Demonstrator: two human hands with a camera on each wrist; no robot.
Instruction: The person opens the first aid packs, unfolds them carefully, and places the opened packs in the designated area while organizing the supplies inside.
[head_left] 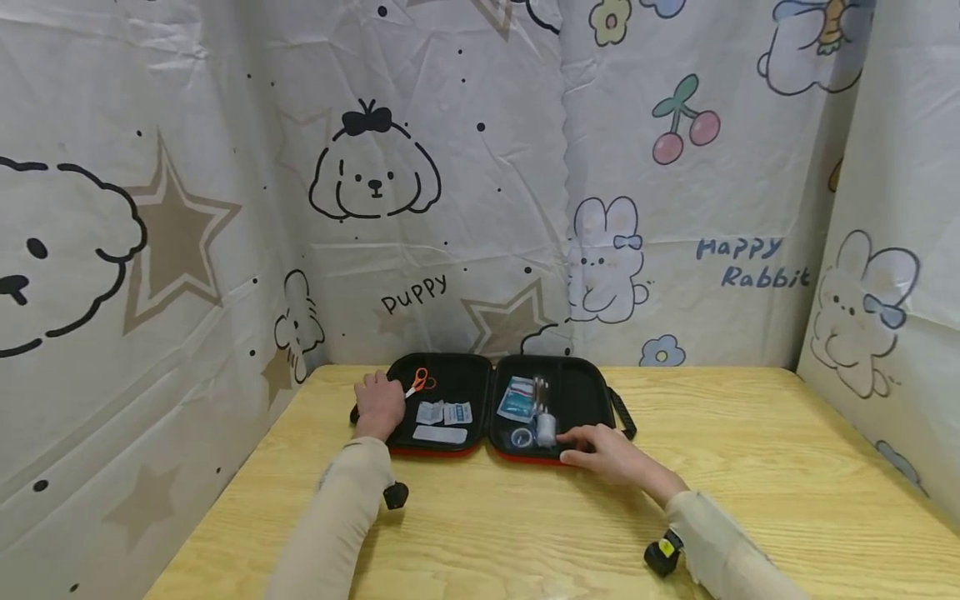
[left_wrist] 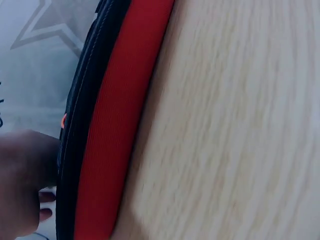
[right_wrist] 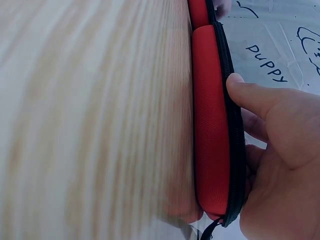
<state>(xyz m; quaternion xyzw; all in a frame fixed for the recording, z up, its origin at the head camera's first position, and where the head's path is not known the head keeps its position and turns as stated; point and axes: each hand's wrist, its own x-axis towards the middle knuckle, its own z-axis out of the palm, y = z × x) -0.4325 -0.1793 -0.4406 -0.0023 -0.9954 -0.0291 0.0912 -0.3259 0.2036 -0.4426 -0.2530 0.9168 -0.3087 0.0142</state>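
An open first-aid case [head_left: 442,375], black inside with a red shell [right_wrist: 212,125], lies on the table. Over its left rim is my left hand [head_left: 379,406], beside orange-handled scissors [head_left: 418,382]; what its fingertips touch is hidden. My right hand [head_left: 606,450] is at the front right corner, thumb on the zipped edge and fingers over the inner side of the rim, close to a white roll [head_left: 546,430]. In the left half lie small packets [head_left: 457,413] and a white strip [head_left: 439,434]. The right half holds a blue-white packet [head_left: 516,400] and a clear tape roll [head_left: 521,437].
Light wooden table [head_left: 495,533] extends on both sides and in front of the case. A printed cloth [head_left: 465,167] hangs behind and at the sides. A black strap [head_left: 622,414] sticks out at the case's right edge.
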